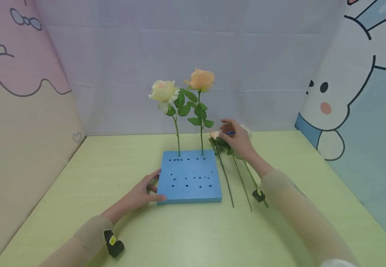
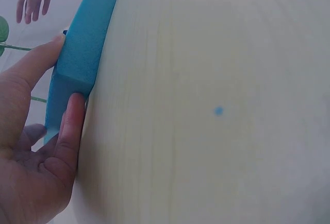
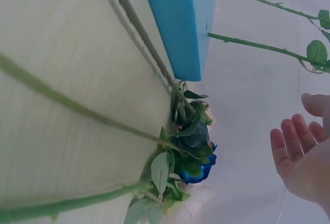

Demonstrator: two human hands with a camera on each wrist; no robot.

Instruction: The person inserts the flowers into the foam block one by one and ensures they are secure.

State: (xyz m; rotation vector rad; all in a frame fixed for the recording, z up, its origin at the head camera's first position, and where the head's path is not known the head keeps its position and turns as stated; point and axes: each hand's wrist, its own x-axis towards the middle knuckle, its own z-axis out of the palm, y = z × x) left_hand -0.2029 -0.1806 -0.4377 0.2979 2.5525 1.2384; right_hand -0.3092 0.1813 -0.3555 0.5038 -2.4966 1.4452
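Observation:
My left hand (image 1: 142, 193) rests against the near left side of a blue foam block (image 1: 190, 191) full of small holes. Its fairly straight fingers (image 2: 76, 110) and thumb touch the block's edges. A cream rose (image 1: 164, 91) and a peach rose (image 1: 202, 79) stand upright in the block's back row. Over the blooms of several loose roses on the table hangs my right hand (image 1: 237, 139), fingers loosely bent and holding nothing. In the right wrist view a blue rose (image 3: 198, 171) and a pale pink rose (image 3: 193, 203) lie beneath it.
Loose stems (image 1: 227, 181) point toward me on the table (image 1: 112, 193), right of the block. A white cloth (image 1: 119, 74) hangs behind the table. Cartoon-printed panels (image 1: 373, 148) flank both sides. Each wrist wears a small black device (image 1: 114, 244).

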